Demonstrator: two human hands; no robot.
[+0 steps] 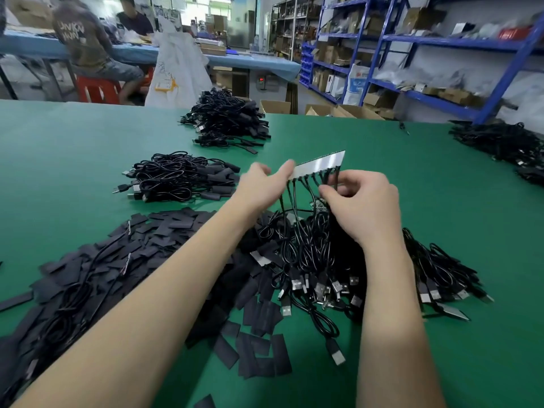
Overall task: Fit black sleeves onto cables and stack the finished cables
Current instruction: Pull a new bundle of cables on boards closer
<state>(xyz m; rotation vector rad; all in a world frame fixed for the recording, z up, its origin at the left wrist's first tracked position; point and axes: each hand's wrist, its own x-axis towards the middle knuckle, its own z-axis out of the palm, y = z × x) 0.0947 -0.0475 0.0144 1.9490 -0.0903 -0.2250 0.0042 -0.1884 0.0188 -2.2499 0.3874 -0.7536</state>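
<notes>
left hand [259, 184] holds the near-left end of a flat, pale, glossy strip [319, 164] betw. thumb and fingers, raised above the green matte table [73, 148]. right hand [359, 201] pinches one of the thin black cables [294, 201] hanging in a row from the strip's lower edge; approx. 10 cables, exact count unclear. below both hands: tangled heap of loose black cables [323, 260] w/ metal usb plugs. under and left of left forearm: spread of flat, dull black rectangular sleeves [164, 231], too many to count. beyond left hand: 2 stacks of finished cables, one near [179, 178], one further [226, 119]. far right of right hand: another black cable pile [506, 145]. open cardboard boxes [338, 110] past table edge, contents not visible.
</notes>
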